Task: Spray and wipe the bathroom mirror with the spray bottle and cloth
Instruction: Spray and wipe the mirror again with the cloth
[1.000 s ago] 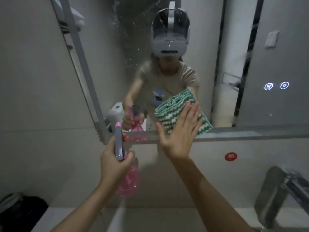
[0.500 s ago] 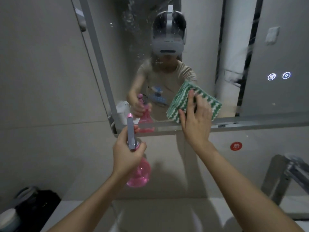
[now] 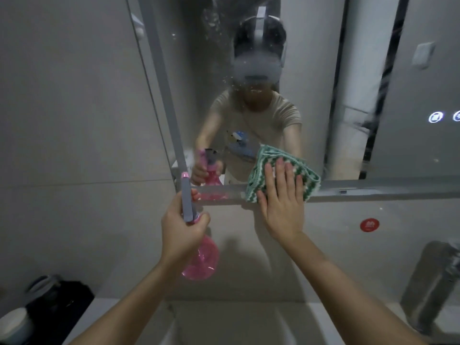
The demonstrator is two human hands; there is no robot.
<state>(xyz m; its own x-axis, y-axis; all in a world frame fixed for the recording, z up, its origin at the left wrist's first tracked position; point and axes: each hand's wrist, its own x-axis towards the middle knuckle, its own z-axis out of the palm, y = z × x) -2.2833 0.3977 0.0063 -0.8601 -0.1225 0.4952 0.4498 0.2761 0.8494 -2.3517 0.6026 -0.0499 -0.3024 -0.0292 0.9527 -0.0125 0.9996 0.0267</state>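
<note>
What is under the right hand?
The right hand presses flat on the green-and-white cloth at the mirror's bottom edge. The glass behind the cloth is covered.

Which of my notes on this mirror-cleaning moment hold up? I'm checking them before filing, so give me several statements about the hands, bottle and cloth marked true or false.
1. The left hand grips the pink plastic spray bottle. True.
2. The right hand pinches the green-and-white zigzag cloth by one corner. False: it presses the cloth flat with straight fingers.
3. The cloth sits at the lower edge of the bathroom mirror. True.
4. The spray bottle stands on the counter. False: it is held in the air.
5. Droplets speckle the glass higher up. True.
</note>
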